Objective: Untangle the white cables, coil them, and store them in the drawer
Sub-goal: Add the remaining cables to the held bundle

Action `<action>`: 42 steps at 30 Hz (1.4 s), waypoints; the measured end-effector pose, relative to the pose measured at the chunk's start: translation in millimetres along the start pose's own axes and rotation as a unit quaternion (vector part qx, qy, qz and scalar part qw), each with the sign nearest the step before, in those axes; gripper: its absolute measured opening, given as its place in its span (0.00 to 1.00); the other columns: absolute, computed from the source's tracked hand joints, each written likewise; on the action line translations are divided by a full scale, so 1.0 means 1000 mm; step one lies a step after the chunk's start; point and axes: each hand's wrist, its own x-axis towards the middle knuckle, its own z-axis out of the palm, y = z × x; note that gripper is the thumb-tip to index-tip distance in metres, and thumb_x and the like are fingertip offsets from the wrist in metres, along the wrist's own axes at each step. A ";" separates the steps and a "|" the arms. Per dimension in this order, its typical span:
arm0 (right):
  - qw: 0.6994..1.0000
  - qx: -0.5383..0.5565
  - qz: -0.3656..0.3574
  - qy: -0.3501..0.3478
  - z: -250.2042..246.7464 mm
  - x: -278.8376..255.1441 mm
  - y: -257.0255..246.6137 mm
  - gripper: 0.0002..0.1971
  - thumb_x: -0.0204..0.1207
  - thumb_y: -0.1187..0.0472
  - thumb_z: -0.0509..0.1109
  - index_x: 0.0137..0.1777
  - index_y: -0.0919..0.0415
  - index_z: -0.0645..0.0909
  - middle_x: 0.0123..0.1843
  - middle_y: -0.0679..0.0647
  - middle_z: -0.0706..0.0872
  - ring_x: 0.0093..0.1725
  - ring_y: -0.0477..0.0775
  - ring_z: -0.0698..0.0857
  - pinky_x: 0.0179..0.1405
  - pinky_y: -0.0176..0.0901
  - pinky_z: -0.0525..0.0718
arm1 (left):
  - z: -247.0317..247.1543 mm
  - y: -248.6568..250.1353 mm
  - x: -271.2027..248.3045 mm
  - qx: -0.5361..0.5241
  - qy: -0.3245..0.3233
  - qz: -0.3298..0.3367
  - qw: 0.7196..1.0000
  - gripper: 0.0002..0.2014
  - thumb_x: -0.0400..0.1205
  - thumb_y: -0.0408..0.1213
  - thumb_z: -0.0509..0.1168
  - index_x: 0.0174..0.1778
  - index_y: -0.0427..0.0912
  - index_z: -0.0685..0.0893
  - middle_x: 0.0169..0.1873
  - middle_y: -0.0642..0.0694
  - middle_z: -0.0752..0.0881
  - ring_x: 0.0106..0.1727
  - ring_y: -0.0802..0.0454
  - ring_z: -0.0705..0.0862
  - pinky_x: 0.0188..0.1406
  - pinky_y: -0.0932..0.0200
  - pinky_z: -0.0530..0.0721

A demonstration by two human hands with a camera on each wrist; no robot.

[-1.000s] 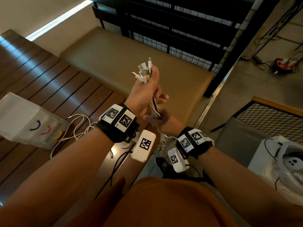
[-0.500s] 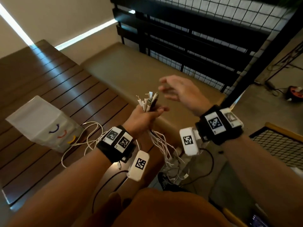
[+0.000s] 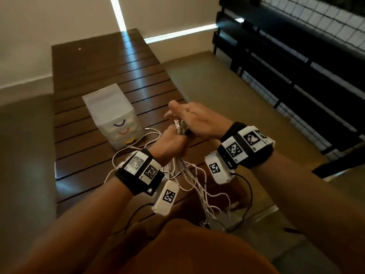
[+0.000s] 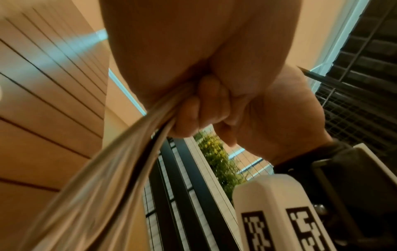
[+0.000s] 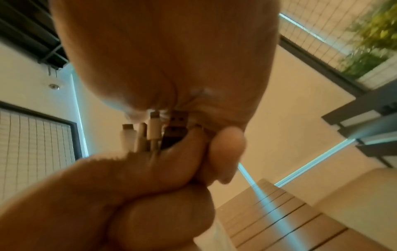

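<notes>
A bundle of thin white charging cables (image 3: 194, 180) is held above the near edge of a dark slatted wooden table (image 3: 102, 76), plug ends up and strands trailing down. The left hand (image 3: 169, 144) grips it in a fist, while the right hand (image 3: 199, 120) lies flat, fingers straight, on the plug tips. Behind them on the table, a small translucent white plastic drawer unit (image 3: 114, 119) stands with more white cable beside it.

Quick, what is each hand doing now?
Left hand: closed, gripping the white cables.
Right hand: open, fingers straight, palm over the cable plugs.
</notes>
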 end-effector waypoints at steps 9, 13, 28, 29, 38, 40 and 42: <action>0.982 -0.110 -0.134 -0.073 0.069 0.047 -0.028 0.23 0.86 0.46 0.57 0.44 0.59 0.88 0.38 0.49 0.88 0.38 0.46 0.84 0.37 0.41 0.78 | -0.048 -0.025 -0.032 0.028 0.131 -0.101 0.986 0.15 0.85 0.17 0.52 0.42 0.41 0.75 0.22 0.54 0.81 0.28 0.69 0.81 0.30 0.76 0.78; 0.980 -0.070 -0.141 -0.124 0.094 0.056 -0.032 0.26 0.86 0.43 0.52 0.51 0.58 0.89 0.46 0.54 0.90 0.45 0.48 0.86 0.46 0.44 0.83 | -0.074 -0.052 -0.049 0.012 0.140 -0.128 0.982 0.17 0.83 0.22 0.61 0.39 0.51 0.76 0.35 0.55 0.78 0.28 0.67 0.82 0.27 0.74 0.78; 0.930 -0.290 -0.044 -0.220 0.176 0.103 0.110 0.13 0.79 0.57 0.68 0.61 0.49 0.87 0.63 0.55 0.77 0.55 0.59 0.85 0.55 0.47 0.83 | -0.115 -0.140 -0.068 -0.279 0.244 -0.185 0.910 0.22 0.88 0.50 0.54 0.30 0.42 0.73 0.17 0.52 0.63 0.16 0.59 0.61 0.13 0.68 0.60; 0.921 -0.316 -0.057 -0.220 0.180 0.102 0.113 0.13 0.79 0.56 0.68 0.61 0.48 0.87 0.64 0.55 0.75 0.55 0.60 0.84 0.55 0.50 0.84 | -0.115 -0.143 -0.068 -0.285 0.247 -0.185 0.908 0.22 0.88 0.50 0.54 0.31 0.42 0.74 0.17 0.52 0.63 0.16 0.59 0.60 0.13 0.68 0.60; 0.929 -0.283 -0.011 -0.239 0.189 0.106 0.109 0.10 0.72 0.52 0.77 0.52 0.53 0.89 0.56 0.51 0.74 0.55 0.53 0.80 0.51 0.49 0.82 | -0.118 -0.159 -0.066 -0.182 0.236 -0.231 0.926 0.11 0.85 0.41 0.64 0.47 0.36 0.86 0.20 0.52 0.71 0.19 0.58 0.68 0.17 0.64 0.67; 0.946 -0.183 0.021 -0.268 0.176 0.112 0.099 0.09 0.74 0.55 0.75 0.52 0.55 0.89 0.49 0.49 0.80 0.51 0.51 0.83 0.47 0.43 0.80 | -0.117 -0.161 -0.065 -0.109 0.244 -0.225 0.937 0.07 0.79 0.35 0.72 0.50 0.38 0.89 0.28 0.50 0.84 0.26 0.56 0.78 0.25 0.63 0.77; 0.951 -0.100 0.033 -0.292 0.160 0.114 0.085 0.08 0.78 0.57 0.72 0.55 0.55 0.89 0.45 0.45 0.84 0.47 0.46 0.84 0.46 0.38 0.79 | -0.116 -0.167 -0.063 -0.095 0.243 -0.204 0.944 0.10 0.72 0.30 0.77 0.46 0.49 0.92 0.39 0.46 0.90 0.40 0.49 0.87 0.43 0.56 0.86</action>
